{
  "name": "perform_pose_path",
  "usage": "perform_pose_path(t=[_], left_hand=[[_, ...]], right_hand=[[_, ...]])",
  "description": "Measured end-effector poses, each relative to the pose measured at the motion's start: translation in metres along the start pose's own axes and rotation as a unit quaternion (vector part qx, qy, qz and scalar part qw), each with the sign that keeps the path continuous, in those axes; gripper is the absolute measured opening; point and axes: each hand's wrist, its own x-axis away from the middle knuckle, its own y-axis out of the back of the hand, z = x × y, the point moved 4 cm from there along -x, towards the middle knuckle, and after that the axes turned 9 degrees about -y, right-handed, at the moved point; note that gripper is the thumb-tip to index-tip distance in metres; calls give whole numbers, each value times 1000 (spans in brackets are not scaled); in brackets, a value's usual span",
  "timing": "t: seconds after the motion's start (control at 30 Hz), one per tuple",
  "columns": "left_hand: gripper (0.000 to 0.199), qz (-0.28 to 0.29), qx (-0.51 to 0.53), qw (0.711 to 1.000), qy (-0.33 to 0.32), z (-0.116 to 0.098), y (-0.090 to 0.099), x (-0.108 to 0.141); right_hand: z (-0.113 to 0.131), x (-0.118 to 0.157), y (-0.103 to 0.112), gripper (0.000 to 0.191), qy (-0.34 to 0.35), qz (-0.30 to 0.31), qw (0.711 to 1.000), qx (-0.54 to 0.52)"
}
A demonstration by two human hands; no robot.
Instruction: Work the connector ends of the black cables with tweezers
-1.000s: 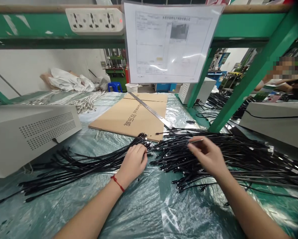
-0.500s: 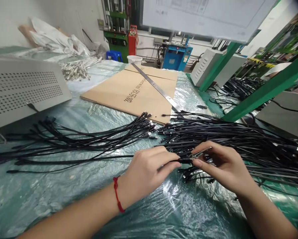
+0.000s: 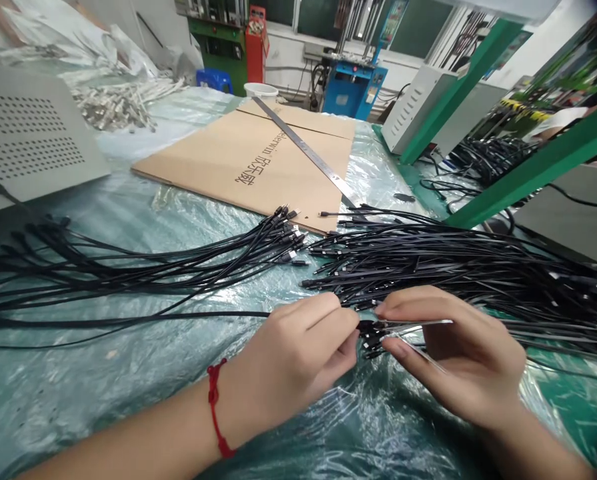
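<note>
The left hand (image 3: 298,353), earlier at the cable bundle (image 3: 258,243), now pinches one black cable (image 3: 218,315). The right hand (image 3: 471,363) holds tweezers (image 3: 421,324).

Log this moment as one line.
left hand: gripping black cable | right hand: holding tweezer-like metal tool | cable bundle: left | cable pile: right | beneath: plastic sheeting

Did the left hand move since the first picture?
Yes. Measured against the cardboard, the left hand has moved to the right and closer to the person.
</note>
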Motion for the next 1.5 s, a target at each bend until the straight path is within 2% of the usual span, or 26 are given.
perform_pose_path(t=[0.47, 0.63, 0.93, 1.07, 1.23, 1.4, 1.5], left_hand=[[11, 7, 29, 1000, 4, 0, -1, 2], [11, 10, 14, 1000, -3, 0, -4, 3], [13, 6, 3, 1000, -17, 0, -5, 4], [11, -23, 9, 1000, -19, -1, 0, 1], [15, -48, 7, 999, -15, -2, 5, 2], [20, -43, 23, 999, -12, 0, 4, 3], [25, -34, 29, 999, -16, 1, 5, 3]], right_hand=[[3, 5, -9, 39, 30, 9, 999, 36], [5, 5, -8, 35, 40, 13, 998, 54], [0, 2, -9, 30, 29, 28, 999, 15], [-7, 1, -7, 26, -8, 2, 1000, -14], [-12, 2, -3, 24, -56, -28, 998, 32], [-7, 4, 0, 25, -51, -48, 997, 33], [-9, 3, 0, 24, -94, -56, 994, -11]])
